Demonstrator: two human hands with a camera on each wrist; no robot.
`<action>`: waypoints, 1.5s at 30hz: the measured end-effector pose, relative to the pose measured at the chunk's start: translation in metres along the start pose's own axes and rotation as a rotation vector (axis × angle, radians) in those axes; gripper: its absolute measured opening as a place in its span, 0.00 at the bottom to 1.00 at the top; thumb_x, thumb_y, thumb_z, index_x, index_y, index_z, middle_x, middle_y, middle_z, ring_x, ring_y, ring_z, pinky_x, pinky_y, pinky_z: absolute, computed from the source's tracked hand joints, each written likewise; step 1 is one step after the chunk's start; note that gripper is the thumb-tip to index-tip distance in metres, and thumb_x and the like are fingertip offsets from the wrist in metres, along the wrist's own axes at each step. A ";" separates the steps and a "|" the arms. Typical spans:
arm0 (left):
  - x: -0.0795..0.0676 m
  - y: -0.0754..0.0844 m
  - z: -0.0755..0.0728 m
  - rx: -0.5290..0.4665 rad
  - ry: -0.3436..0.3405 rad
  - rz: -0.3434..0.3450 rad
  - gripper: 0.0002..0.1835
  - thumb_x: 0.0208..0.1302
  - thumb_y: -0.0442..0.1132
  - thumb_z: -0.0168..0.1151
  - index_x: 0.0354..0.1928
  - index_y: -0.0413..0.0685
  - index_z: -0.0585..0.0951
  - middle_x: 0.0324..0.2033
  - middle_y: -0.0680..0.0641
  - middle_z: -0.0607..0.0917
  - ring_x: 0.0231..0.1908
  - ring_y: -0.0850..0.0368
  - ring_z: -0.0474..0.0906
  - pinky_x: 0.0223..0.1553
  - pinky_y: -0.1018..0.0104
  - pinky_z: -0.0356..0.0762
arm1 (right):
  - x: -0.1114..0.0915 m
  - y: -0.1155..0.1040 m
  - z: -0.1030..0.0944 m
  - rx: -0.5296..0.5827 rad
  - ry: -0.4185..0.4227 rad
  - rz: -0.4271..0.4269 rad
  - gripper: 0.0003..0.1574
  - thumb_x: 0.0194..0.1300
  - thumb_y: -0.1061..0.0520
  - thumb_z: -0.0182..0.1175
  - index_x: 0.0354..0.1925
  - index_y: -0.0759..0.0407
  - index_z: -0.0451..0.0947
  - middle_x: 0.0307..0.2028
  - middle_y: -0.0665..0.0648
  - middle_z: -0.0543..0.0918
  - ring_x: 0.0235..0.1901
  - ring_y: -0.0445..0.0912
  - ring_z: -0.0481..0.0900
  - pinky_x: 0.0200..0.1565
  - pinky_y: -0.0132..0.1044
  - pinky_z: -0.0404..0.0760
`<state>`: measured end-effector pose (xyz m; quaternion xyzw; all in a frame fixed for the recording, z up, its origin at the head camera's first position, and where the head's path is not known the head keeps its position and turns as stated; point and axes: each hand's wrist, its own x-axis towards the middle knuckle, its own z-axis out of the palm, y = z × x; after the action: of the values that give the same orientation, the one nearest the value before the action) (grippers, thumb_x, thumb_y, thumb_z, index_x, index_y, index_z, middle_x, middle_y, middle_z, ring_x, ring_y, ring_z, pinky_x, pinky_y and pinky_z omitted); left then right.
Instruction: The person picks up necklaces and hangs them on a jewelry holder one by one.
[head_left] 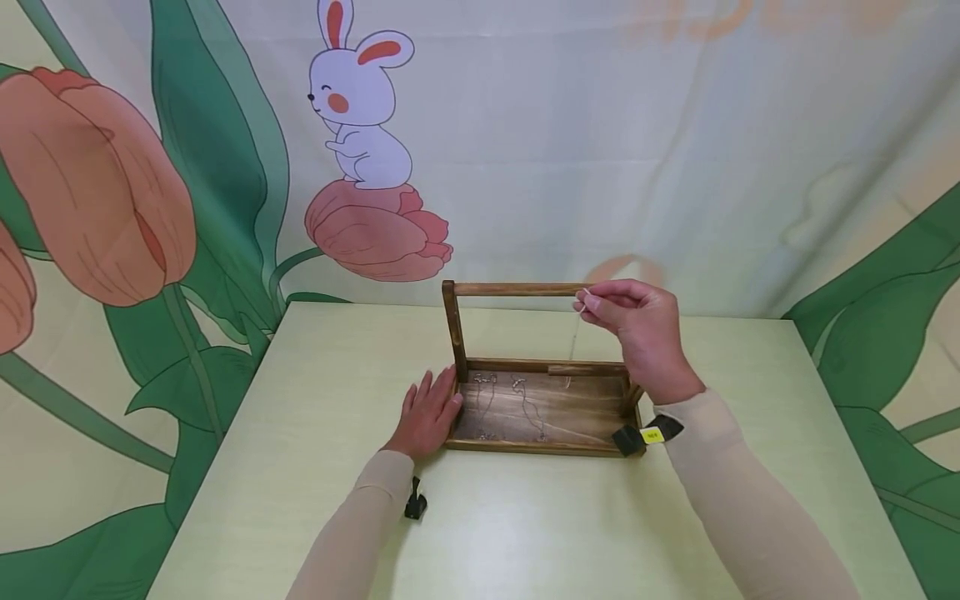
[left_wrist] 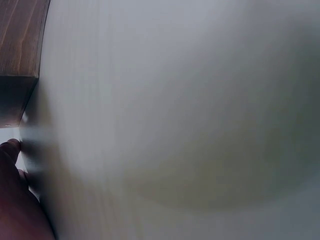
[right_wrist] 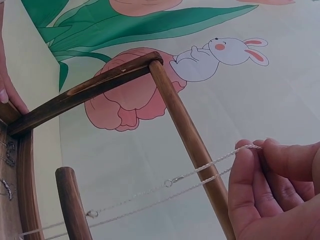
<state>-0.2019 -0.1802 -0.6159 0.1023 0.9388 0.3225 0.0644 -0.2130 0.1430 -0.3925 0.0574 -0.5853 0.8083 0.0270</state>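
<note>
My right hand (head_left: pixel 651 337) pinches a silver chain (right_wrist: pixel 215 162) between thumb and fingertips, close to the top bar (head_left: pixel 517 289) of a brown wooden stand with a tray base. Two strands of the chain hang from the fingers toward the tray, small ring fittings showing on one. My left hand (head_left: pixel 429 415) lies flat on the table, fingers extended along the left side of the tray (head_left: pixel 540 451). Inside the tray lie two thin chains, one on the left (head_left: pixel 486 408) and one near the middle (head_left: pixel 531 408). The right upright is mostly hidden behind my right hand.
A short wooden bar (head_left: pixel 585 370) with a rounded free end shows at the tray's back right. The pale table (head_left: pixel 337 358) ends at a printed cloth (head_left: pixel 525 167) with a rabbit and tulips. Black wrist straps (head_left: pixel 416 500) hang near both sleeves.
</note>
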 end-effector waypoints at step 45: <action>-0.003 0.003 -0.002 0.016 -0.013 -0.002 0.36 0.83 0.59 0.36 0.85 0.58 0.47 0.84 0.48 0.55 0.85 0.40 0.40 0.83 0.38 0.34 | -0.001 -0.015 -0.024 -0.031 0.019 -0.043 0.05 0.65 0.73 0.67 0.37 0.67 0.87 0.32 0.54 0.93 0.34 0.44 0.93 0.44 0.35 0.91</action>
<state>-0.1990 -0.1799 -0.6129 0.1041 0.9410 0.3144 0.0700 -0.2118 0.1709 -0.3855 0.0617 -0.5962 0.7989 0.0507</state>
